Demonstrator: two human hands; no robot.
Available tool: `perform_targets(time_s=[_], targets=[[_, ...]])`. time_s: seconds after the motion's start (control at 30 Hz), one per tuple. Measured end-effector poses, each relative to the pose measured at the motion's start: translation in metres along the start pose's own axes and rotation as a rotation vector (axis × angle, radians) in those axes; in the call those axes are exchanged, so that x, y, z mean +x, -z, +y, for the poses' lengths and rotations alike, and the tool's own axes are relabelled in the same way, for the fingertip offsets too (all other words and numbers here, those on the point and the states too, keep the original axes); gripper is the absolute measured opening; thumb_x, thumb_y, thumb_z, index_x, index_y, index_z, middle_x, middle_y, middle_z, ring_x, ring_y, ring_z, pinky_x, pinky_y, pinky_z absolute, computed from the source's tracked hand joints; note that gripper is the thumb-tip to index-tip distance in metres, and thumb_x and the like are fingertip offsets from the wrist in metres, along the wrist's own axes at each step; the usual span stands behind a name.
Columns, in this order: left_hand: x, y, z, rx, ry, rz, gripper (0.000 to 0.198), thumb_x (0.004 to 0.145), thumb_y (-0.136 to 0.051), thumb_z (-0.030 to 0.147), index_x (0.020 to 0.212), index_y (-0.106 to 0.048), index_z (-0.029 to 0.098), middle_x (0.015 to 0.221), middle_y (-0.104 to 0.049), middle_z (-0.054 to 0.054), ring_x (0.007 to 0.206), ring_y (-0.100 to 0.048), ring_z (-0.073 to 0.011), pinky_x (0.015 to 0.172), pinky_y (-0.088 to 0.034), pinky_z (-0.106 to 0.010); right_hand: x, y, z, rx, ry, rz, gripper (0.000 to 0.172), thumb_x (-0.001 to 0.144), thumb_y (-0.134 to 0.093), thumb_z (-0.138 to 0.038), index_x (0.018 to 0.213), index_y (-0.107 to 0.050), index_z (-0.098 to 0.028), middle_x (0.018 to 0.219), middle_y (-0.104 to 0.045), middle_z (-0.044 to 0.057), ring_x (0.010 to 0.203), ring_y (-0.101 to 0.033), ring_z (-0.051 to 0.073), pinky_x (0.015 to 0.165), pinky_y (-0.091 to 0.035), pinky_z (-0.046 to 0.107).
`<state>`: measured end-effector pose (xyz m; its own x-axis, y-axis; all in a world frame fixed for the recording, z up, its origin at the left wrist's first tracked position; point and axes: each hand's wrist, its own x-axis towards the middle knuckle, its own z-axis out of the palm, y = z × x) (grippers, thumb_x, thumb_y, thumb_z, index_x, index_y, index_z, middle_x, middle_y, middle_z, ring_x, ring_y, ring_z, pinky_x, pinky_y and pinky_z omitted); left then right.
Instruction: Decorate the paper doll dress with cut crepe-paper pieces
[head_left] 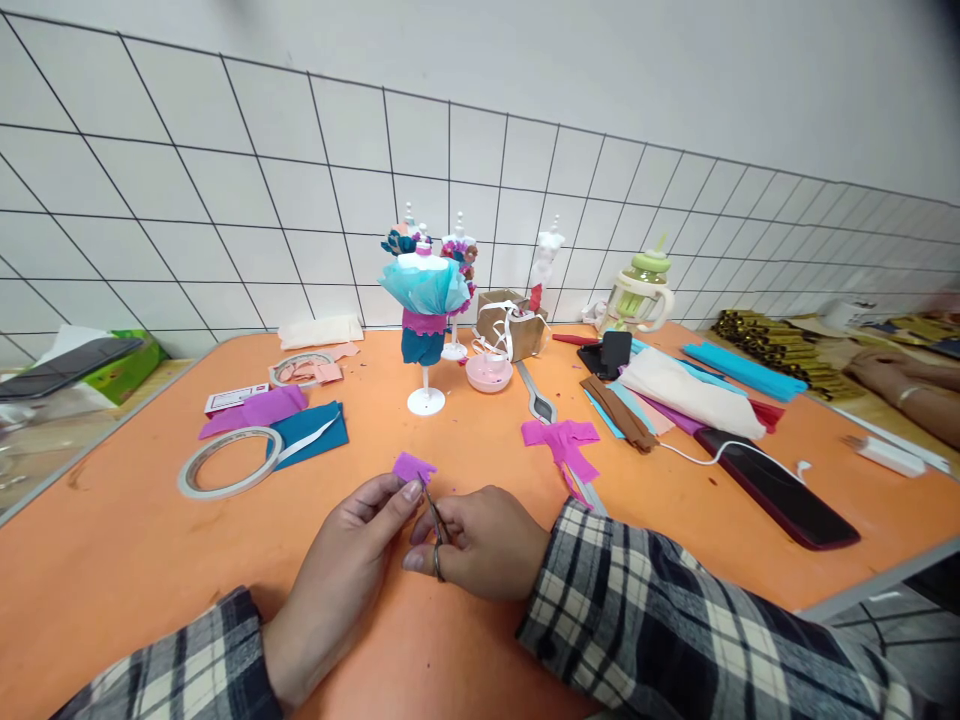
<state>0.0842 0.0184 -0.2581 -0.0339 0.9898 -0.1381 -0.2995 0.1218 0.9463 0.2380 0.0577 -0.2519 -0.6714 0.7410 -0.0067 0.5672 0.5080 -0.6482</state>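
Note:
My left hand (346, 552) pinches a small purple scrap of crepe paper (412, 467) just above the orange table (135, 560). My right hand (484, 542) is closed on small scissors (433, 517), whose blades point up at the scrap's lower edge. Both hands meet near the table's front middle. Behind them stands a small mannequin (424, 300) dressed in turquoise, purple and teal paper.
A tape roll (225, 462), teal and purple paper sheets (289, 420), a purple paper bow (566, 445), a pink bowl (488, 372), a dark phone (772, 485) with white cable, folded paper rolls (690, 390) and another person's arm (911, 385) at the right.

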Motion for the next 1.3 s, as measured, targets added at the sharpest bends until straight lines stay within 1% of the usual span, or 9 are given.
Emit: perform_targets(time_s=[0.27, 0.5, 0.57, 0.67, 0.77, 0.83, 0.93, 1.07, 1.3], targets=[[-0.001, -0.002, 0.001, -0.016, 0.002, 0.038, 0.018, 0.076, -0.074, 0.034, 0.072, -0.068, 0.018, 0.062, -0.061, 0.003, 0.059, -0.052, -0.0101, 0.056, -0.043, -0.019, -0.001, -0.002, -0.002, 0.02, -0.005, 0.032, 0.042, 0.079, -0.056, -0.062, 0.096, -0.066, -0.025, 0.069, -0.062, -0.005, 0.062, -0.054, 0.011, 0.058, -0.034, 0.023], [-0.001, -0.001, 0.0, -0.044, 0.009, 0.052, 0.016, 0.076, -0.074, 0.033, 0.074, -0.067, 0.018, 0.065, -0.06, 0.003, 0.06, -0.052, -0.0104, 0.058, -0.045, -0.02, 0.0, -0.002, 0.002, -0.013, 0.018, 0.04, 0.035, 0.082, -0.056, -0.057, 0.087, -0.068, -0.025, 0.066, -0.061, -0.004, 0.063, -0.055, 0.011, 0.057, -0.032, 0.022], [-0.001, 0.002, 0.0, -0.044, 0.01, 0.024, 0.014, 0.078, -0.072, 0.032, 0.077, -0.068, 0.018, 0.069, -0.061, 0.002, 0.063, -0.054, -0.0112, 0.061, -0.046, -0.021, 0.0, -0.001, 0.004, -0.033, 0.014, 0.055, 0.034, 0.081, -0.057, -0.057, 0.088, -0.068, -0.025, 0.065, -0.06, -0.004, 0.062, -0.056, 0.012, 0.056, -0.032, 0.022], [0.001, 0.006, 0.003, -0.094, 0.008, -0.05, 0.016, 0.082, -0.067, 0.03, 0.094, -0.07, 0.02, 0.084, -0.066, -0.002, 0.078, -0.059, -0.0161, 0.071, -0.048, -0.026, 0.002, 0.002, 0.007, -0.027, -0.013, 0.056, 0.033, 0.081, -0.058, -0.056, 0.09, -0.068, -0.027, 0.064, -0.06, -0.005, 0.062, -0.057, 0.012, 0.055, -0.032, 0.022], [0.004, 0.01, 0.01, -0.134, -0.037, -0.016, 0.037, 0.083, -0.064, 0.034, 0.119, -0.062, 0.026, 0.106, -0.067, -0.004, 0.1, -0.057, -0.0206, 0.086, -0.046, -0.03, 0.003, 0.005, 0.01, -0.006, -0.032, 0.02, 0.03, 0.081, -0.059, -0.055, 0.089, -0.068, -0.028, 0.065, -0.061, -0.006, 0.063, -0.058, 0.011, 0.056, -0.032, 0.022], [0.008, 0.014, 0.016, -0.082, -0.053, 0.011, 0.043, 0.083, -0.064, 0.038, 0.124, -0.06, 0.026, 0.111, -0.066, -0.004, 0.11, -0.054, -0.0229, 0.094, -0.043, -0.032, 0.003, 0.005, 0.011, -0.009, -0.031, 0.0, 0.031, 0.08, -0.059, -0.056, 0.089, -0.068, -0.029, 0.066, -0.063, -0.006, 0.065, -0.059, 0.011, 0.056, -0.032, 0.022], [0.012, 0.018, 0.022, 0.059, -0.057, -0.011, 0.038, 0.084, -0.062, 0.044, 0.115, -0.066, 0.022, 0.106, -0.069, -0.006, 0.114, -0.053, -0.0262, 0.098, -0.04, -0.035, 0.003, 0.005, 0.012, -0.026, -0.024, -0.007, 0.034, 0.08, -0.058, -0.06, 0.089, -0.068, -0.028, 0.068, -0.065, -0.006, 0.067, -0.061, 0.012, 0.055, -0.031, 0.023], [0.014, 0.022, 0.024, 0.222, -0.075, -0.021, 0.026, 0.082, -0.066, 0.041, 0.099, -0.073, 0.023, 0.098, -0.073, -0.004, 0.107, -0.059, -0.0258, 0.099, -0.039, -0.036, 0.003, 0.004, 0.013, -0.045, 0.004, -0.009, 0.036, 0.08, -0.057, -0.06, 0.092, -0.068, -0.028, 0.071, -0.067, -0.006, 0.069, -0.063, 0.013, 0.056, -0.032, 0.023], [0.012, 0.024, 0.025, 0.358, -0.07, -0.015, 0.02, 0.078, -0.07, 0.04, 0.09, -0.076, 0.024, 0.096, -0.076, -0.003, 0.098, -0.064, -0.0259, 0.094, -0.043, -0.035, 0.002, 0.006, 0.009, -0.075, -0.006, -0.015, 0.034, 0.081, -0.057, -0.057, 0.09, -0.068, -0.027, 0.071, -0.068, -0.005, 0.07, -0.063, 0.013, 0.055, -0.032, 0.023]])
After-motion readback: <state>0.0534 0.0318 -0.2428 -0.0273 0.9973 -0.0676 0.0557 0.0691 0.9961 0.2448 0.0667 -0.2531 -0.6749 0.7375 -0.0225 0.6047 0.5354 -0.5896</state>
